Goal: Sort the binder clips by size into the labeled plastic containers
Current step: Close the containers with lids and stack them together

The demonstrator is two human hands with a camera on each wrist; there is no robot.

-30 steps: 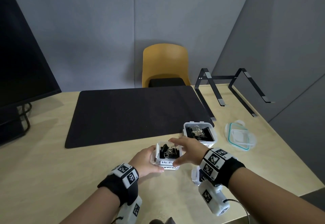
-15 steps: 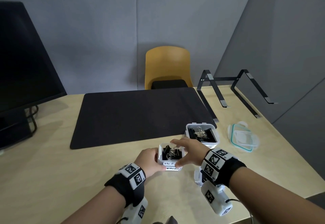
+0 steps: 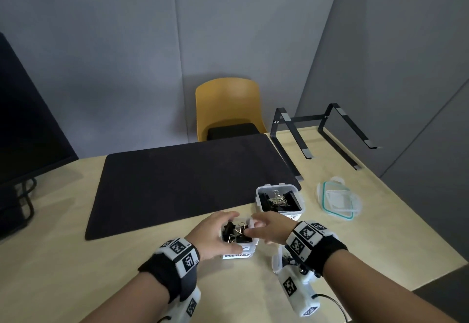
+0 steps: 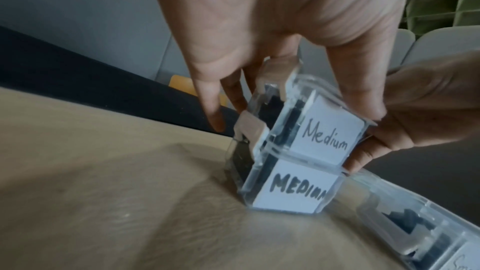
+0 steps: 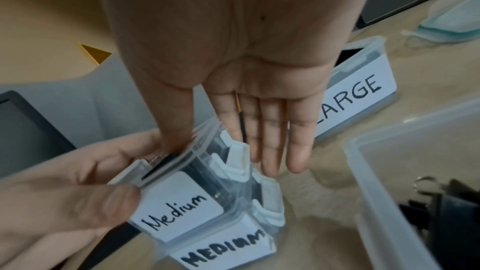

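Observation:
Two clear containers are stacked near the table's front edge. The upper one, labelled Medium (image 3: 244, 247) (image 4: 327, 137) (image 5: 176, 210), holds black binder clips (image 3: 234, 232) and sits on one labelled MEDIUM (image 3: 237, 256) (image 4: 293, 188) (image 5: 226, 252). My left hand (image 3: 215, 234) (image 4: 285, 65) grips the upper container, thumb on its front corner and fingers on its far side. My right hand (image 3: 269, 228) (image 5: 259, 130) has straight fingers alongside the container's right latches, its thumb at the rim. The LARGE container (image 3: 259, 195) (image 5: 358, 98) stands behind, with clips inside.
A third clear container (image 3: 275, 261) (image 4: 441, 243) (image 5: 376, 182) with clips lies under my right wrist. A loose lid (image 3: 338, 200) lies at the right, a black laptop stand (image 3: 324, 129) beyond it. A black mat (image 3: 177, 183) covers the table's middle, with a monitor (image 3: 25, 132) at the left.
My right hand's fingers have come off the top of the upper Medium container to its right side. My left fingers now reach over its far rim. The stack has stayed put.

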